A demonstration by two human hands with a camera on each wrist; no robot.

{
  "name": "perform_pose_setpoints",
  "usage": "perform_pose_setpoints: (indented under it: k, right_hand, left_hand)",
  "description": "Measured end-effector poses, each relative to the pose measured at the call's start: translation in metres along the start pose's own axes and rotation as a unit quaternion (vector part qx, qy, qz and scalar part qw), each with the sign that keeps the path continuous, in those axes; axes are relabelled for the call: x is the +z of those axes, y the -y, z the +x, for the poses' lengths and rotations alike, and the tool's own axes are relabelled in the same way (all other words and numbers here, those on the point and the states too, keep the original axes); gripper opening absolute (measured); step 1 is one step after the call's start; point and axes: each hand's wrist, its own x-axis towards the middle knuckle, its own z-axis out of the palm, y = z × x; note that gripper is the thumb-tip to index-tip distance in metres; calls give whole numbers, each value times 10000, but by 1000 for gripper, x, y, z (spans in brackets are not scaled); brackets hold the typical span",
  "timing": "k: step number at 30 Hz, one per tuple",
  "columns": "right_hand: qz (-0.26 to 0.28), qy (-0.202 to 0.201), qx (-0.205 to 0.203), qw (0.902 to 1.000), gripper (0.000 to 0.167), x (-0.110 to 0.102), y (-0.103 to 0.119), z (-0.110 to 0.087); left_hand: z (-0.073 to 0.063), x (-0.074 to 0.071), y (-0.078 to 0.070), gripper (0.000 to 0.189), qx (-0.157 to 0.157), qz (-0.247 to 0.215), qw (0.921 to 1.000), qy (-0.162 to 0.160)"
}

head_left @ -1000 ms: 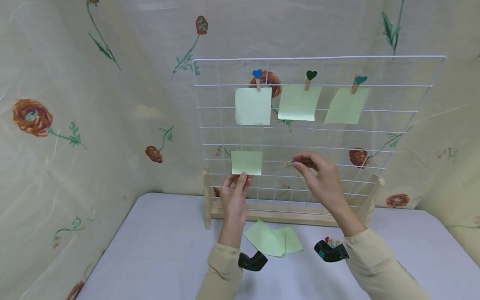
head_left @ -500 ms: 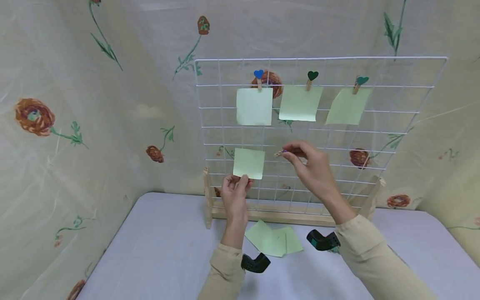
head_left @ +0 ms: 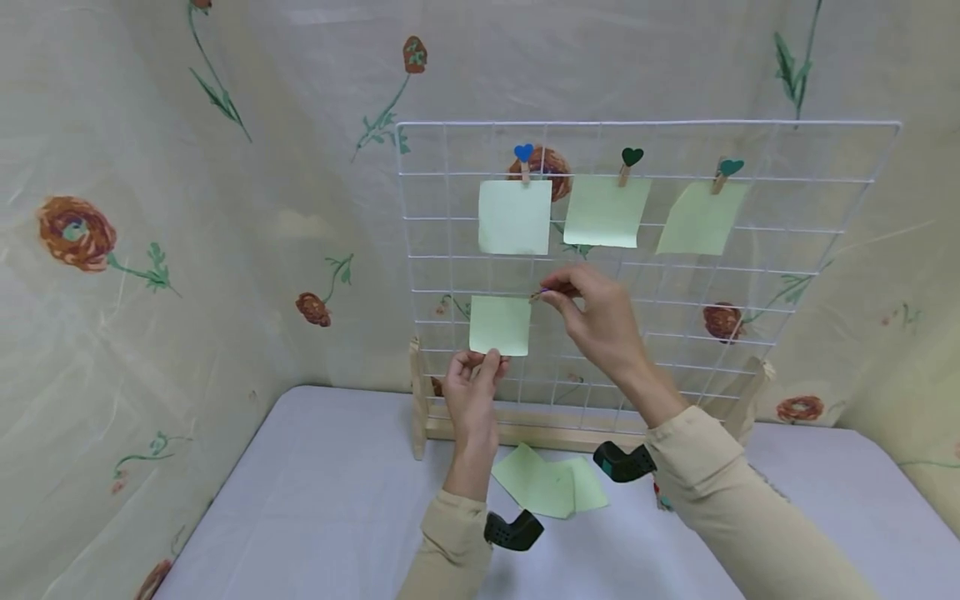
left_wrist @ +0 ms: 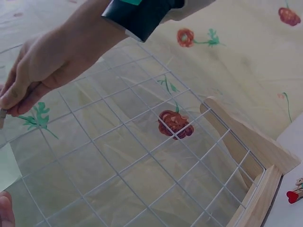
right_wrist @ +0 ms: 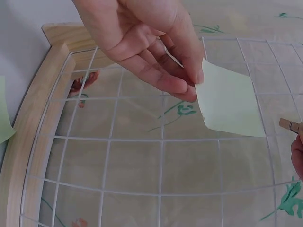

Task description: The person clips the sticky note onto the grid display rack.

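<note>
My left hand [head_left: 472, 387] pinches the bottom edge of a pale green paper note [head_left: 499, 327], holding it up against the lower left of a white wire grid [head_left: 667, 317]. In the right wrist view the thumb and fingers grip that note [right_wrist: 231, 101] at its edge. My right hand [head_left: 600, 321] pinches a small wooden clothespin [head_left: 536, 295] just beside the note's upper right corner. The clothespin [right_wrist: 288, 125] is apart from the note in the right wrist view. Fingers cover most of its rear end.
Three green notes hang along the grid's upper part from heart-topped clothespins, one blue [head_left: 523, 153]. Loose green notes [head_left: 543, 483] lie on the white table [head_left: 337, 492] before the grid's wooden base [head_left: 525, 431]. More clothespins [left_wrist: 294, 193] lie at the right, partly hidden by the right arm.
My right hand has moved left and a little up, bringing the clothespin close to the note. The left hand has tipped the note more upright and otherwise stays nearly in place.
</note>
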Motion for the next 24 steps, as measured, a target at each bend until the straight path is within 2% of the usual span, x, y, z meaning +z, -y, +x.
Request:
perform_pose_setpoints:
  k: [13, 24]
  right_hand:
    - [-232, -30, -162, 9996, 10, 7, -1, 5]
    - [-475, 179, -423, 9978, 10, 12, 3, 13]
  left_hand:
    - [-1, 3, 3, 23, 37, 18, 10000, 4]
    - [-2, 4, 2, 24, 28, 13, 10000, -36]
